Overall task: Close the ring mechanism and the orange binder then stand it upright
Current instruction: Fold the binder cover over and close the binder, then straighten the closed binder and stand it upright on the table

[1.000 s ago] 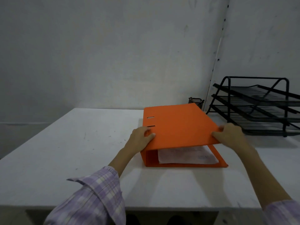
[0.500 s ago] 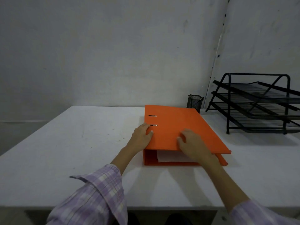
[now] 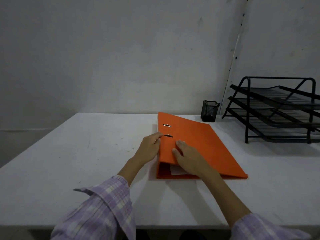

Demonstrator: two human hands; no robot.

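Left sleeve (image 3: pixel 102 210), lower left of the frame: woven shirt fabric, checked in lilac, white and pale grey. The cuff is seen unbuttoned and flared, one pointed corner standing out toward the left edge of the picture; a paler lining is shown along the open edge.

Right sleeve (image 3: pixel 265 227), lower right corner: the same lilac check, cut off by the frame edge; only the cuff end is shown.

Left hand (image 3: pixel 149 148) and right hand (image 3: pixel 188 158), centre of the frame: bare, both forearms uncovered from cuff to wrist. Short nails are seen on the fingers.
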